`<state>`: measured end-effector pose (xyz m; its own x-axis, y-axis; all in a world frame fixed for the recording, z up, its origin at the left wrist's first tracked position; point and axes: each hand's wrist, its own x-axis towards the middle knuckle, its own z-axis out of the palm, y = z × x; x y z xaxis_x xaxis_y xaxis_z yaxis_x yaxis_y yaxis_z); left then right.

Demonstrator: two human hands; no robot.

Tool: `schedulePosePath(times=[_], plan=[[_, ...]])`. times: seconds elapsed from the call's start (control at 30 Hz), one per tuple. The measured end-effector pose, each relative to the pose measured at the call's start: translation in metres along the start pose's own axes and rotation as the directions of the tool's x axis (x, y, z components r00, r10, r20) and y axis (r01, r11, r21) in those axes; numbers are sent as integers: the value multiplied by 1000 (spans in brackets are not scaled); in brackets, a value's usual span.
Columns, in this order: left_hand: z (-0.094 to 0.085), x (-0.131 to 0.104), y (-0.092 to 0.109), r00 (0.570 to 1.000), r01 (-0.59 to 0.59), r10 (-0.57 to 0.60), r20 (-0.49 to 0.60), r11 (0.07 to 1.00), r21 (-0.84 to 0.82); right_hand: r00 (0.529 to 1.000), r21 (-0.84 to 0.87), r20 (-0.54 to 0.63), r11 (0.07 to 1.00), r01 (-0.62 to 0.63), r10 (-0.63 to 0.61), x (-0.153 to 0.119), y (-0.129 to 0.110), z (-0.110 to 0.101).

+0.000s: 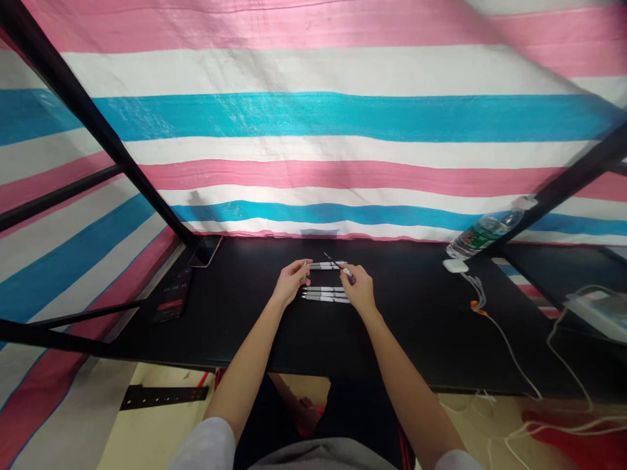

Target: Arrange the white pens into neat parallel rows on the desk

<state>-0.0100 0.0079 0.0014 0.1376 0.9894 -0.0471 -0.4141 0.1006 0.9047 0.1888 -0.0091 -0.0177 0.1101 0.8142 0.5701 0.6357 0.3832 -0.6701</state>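
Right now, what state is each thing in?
Near pens: lying side by side
Far pens: lying flat
Right hand: holding a thin rod
Left hand: fingers curled, grip unclear
Near phone: screen lit
Far phone: screen dark
Bottle: standing, cap on
Charger: cable attached

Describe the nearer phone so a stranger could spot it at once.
Find the black table's left end, beside the dark metal frame. There, the nearer phone lies in front of the farther phone. Only the nearer one's screen shows a red bar.
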Motion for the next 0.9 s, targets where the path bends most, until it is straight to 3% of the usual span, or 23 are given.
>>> schedulePosePath(times=[0.37,0.9], plan=[[-1,1,-2,1000,21,-21,1,1000,6,1000,11,-1,1000,-13,13,0,1,1],[-6,4,-1,984,156,-169,-59,970,-186,1000,11,-13,1000,-13,13,-1,1,1]])
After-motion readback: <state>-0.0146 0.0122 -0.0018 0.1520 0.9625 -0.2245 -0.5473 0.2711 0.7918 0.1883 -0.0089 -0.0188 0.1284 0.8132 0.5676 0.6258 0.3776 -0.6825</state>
